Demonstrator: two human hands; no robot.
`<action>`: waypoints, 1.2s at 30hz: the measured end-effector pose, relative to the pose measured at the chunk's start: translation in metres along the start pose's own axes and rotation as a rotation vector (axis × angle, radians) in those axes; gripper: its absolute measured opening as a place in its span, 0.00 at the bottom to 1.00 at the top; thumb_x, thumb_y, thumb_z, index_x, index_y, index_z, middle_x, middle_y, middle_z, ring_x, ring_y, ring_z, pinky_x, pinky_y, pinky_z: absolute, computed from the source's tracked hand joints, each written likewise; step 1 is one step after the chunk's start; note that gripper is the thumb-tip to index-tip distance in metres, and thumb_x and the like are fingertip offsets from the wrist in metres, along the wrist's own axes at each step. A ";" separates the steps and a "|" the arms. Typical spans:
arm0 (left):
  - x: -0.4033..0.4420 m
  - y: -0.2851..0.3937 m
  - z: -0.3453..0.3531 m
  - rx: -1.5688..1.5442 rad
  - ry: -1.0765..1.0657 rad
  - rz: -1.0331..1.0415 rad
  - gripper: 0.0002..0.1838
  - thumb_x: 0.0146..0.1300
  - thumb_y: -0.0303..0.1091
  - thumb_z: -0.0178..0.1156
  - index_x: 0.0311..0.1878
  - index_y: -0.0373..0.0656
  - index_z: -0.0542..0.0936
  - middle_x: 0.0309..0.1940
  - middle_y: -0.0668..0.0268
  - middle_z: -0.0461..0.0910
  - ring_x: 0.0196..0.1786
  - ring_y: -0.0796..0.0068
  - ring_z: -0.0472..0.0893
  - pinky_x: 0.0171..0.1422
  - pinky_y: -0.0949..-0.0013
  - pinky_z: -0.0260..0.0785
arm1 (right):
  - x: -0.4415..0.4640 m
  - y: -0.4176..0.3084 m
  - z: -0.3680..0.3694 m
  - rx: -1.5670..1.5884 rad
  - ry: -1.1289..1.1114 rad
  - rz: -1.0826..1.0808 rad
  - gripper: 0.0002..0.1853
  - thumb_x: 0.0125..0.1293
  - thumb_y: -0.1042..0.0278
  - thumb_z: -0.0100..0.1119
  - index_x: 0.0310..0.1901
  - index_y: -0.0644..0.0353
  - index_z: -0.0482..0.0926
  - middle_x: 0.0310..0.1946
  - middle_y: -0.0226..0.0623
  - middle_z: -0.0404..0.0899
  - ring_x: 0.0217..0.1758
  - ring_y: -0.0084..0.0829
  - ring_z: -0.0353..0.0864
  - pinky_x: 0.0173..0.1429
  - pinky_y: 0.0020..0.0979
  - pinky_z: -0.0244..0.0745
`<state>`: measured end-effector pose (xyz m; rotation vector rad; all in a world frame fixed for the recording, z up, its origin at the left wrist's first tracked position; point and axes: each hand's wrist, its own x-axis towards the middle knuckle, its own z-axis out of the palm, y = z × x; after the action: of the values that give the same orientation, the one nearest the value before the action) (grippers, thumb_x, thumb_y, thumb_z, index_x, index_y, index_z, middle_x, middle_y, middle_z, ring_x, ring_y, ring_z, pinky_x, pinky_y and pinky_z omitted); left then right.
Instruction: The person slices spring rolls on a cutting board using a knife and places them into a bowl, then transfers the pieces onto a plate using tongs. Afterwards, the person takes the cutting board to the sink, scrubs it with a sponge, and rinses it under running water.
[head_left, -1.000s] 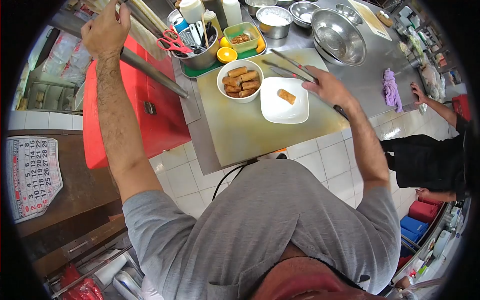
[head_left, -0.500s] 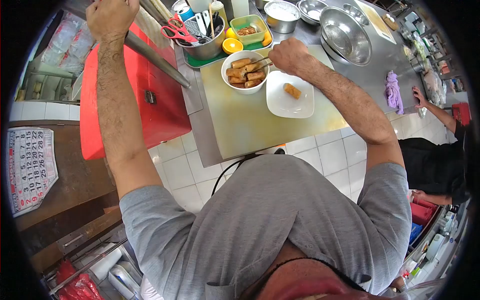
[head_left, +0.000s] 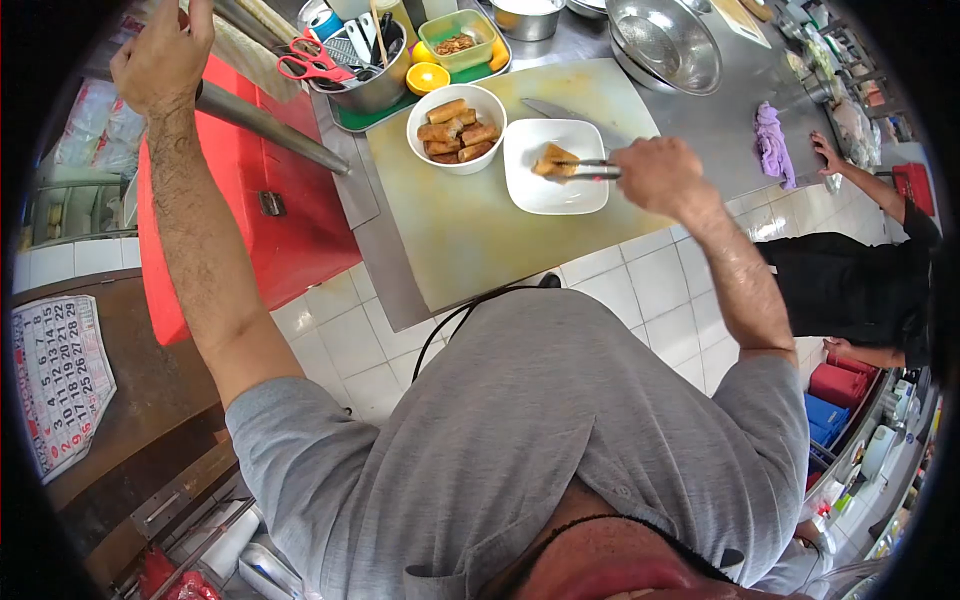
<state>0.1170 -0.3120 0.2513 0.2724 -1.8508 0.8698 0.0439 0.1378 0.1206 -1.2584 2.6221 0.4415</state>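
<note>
My right hand (head_left: 660, 178) is closed round a pair of metal tongs (head_left: 598, 172). Their tips are at a fried spring roll (head_left: 553, 158) in the square white bowl (head_left: 590, 198); whether they grip it I cannot tell. To the left, a round white bowl (head_left: 448, 160) holds several more spring rolls (head_left: 478, 134). A knife (head_left: 550, 109) lies on the cutting board (head_left: 455, 245), partly behind the square bowl. My left hand (head_left: 165, 60) is raised at the upper left near a metal pole (head_left: 275, 130). Its fingers look curled, and the frame's top edge cuts them off.
A metal container of utensils (head_left: 375, 95) with red scissors (head_left: 310, 62), a halved orange (head_left: 428, 78) and a green tub (head_left: 458, 40) stand behind. Metal bowls (head_left: 668, 45) and a purple cloth (head_left: 771, 145) lie rightward. A red cooler (head_left: 240, 220) is left; another person (head_left: 835, 285) stands right.
My right hand has moved from beside the round bowl, right and down, bringing the tongs to the spring roll in the square bowl. The knife now shows. The view has shifted slightly.
</note>
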 end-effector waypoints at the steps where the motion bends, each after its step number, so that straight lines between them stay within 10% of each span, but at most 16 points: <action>1: 0.000 -0.001 0.001 -0.004 -0.012 0.003 0.11 0.52 0.52 0.57 0.37 0.64 0.82 0.17 0.87 0.77 0.24 0.85 0.78 0.37 0.74 0.67 | 0.001 -0.007 0.006 -0.012 -0.115 0.001 0.10 0.56 0.70 0.49 0.36 0.60 0.80 0.33 0.42 0.81 0.40 0.39 0.81 0.43 0.38 0.75; 36: -0.003 -0.004 0.004 -0.036 0.004 0.011 0.11 0.53 0.51 0.57 0.37 0.64 0.82 0.18 0.87 0.78 0.23 0.85 0.77 0.39 0.73 0.64 | -0.009 -0.008 0.028 0.143 -0.112 0.091 0.11 0.56 0.71 0.47 0.37 0.57 0.80 0.35 0.43 0.80 0.42 0.42 0.80 0.48 0.42 0.73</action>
<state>0.1175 -0.3184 0.2491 0.2377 -1.8642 0.8428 0.0575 0.1492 0.0955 -1.0436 2.5729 0.3216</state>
